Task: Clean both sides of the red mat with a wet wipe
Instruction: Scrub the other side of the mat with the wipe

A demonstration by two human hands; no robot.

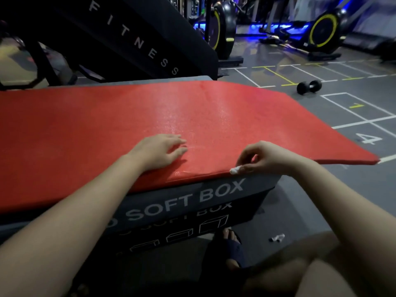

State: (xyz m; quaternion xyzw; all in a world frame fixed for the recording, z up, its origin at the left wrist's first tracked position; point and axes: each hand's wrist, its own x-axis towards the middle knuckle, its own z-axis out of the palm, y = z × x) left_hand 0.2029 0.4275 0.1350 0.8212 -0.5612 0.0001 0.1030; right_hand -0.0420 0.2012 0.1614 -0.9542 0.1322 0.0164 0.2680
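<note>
Nearest you, at 6 o'clock, your foot (230, 247) in a dark sandal rests on the floor (321, 200), with a small white scrap (277, 237) lying just beside it at 5 o'clock. Above these stands the dark box (192, 202) lettered "SOFT BOX", which raises the work to arm height. The red mat (107, 125) lies flat across its top and overhangs it toward 3 o'clock. Your left hand (157, 151) lies on the mat at 11 o'clock, palm down with fingers relaxed and grasping nothing, probably to keep the mat from sliding. Your right hand (265, 156), at 1 o'clock, pinches a small wadded wet wipe (235, 170) between its fingertips and holds it against the mat's near edge, where the mat meets the box. A wet sheen toward 12 o'clock suggests that part of the upper face is already wiped. The underside is hidden, so its state cannot be told. Farther off, at 2 o'clock, a dumbbell (309, 86) lies on the marked floor, well apart from the mat. An exercise bike (323, 33) stands beyond it.
</note>
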